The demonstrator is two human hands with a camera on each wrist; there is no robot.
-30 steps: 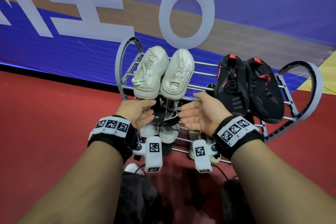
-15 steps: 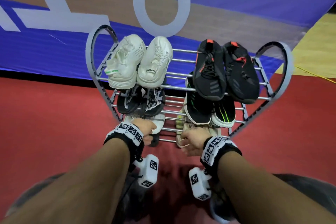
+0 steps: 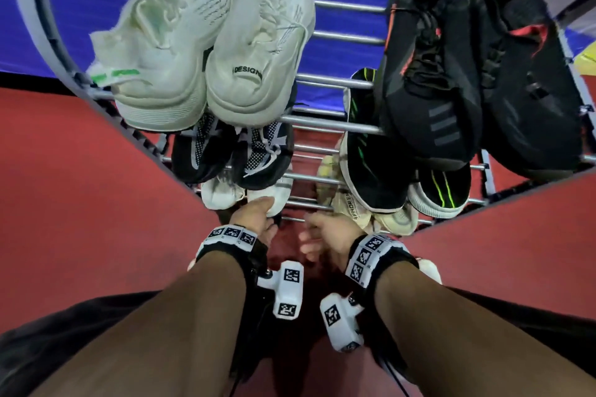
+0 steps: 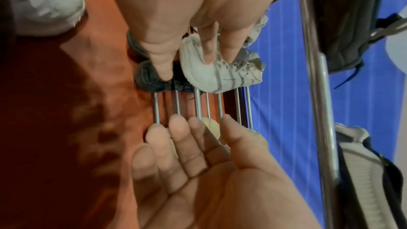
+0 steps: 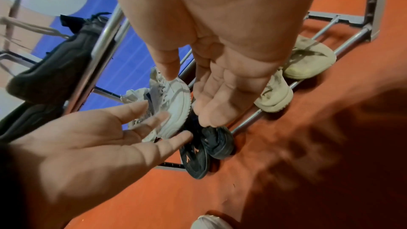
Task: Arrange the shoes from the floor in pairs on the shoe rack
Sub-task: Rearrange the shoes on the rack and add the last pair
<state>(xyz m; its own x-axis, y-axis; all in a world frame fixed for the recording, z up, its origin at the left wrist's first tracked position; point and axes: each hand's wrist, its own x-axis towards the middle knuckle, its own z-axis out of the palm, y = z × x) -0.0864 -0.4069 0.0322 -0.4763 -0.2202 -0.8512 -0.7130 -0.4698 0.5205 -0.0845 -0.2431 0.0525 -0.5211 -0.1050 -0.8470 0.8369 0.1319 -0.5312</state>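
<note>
The grey metal shoe rack [image 3: 329,121] holds pairs on every shelf. White sneakers [image 3: 206,51] and black sneakers with red trim [image 3: 483,74] fill the top. Black-and-white mesh shoes [image 3: 232,151] and black shoes with green stripes [image 3: 387,164] sit below. My left hand [image 3: 254,217] reaches the lowest shelves; its straight fingers [image 4: 211,48] touch a white sneaker's toe [image 4: 220,77] and the thumb rests on a dark shoe [image 4: 154,83]. My right hand [image 3: 325,235] hangs beside it, palm open [image 4: 187,145], fingertips near the dark shoe [image 5: 218,142]. Neither hand holds anything.
Beige sneakers [image 5: 308,58] lie on the low shelf to the right. A second dark shoe with orange marks [image 5: 193,159] leans at the rack's foot. Red floor [image 3: 80,203] surrounds the rack, a blue banner wall [image 3: 80,26] stands behind it. My own white shoe [image 4: 44,3] is close by.
Both hands have dropped from the second shelf to the lowest shelves. The head has moved in closer and lower over the rack.
</note>
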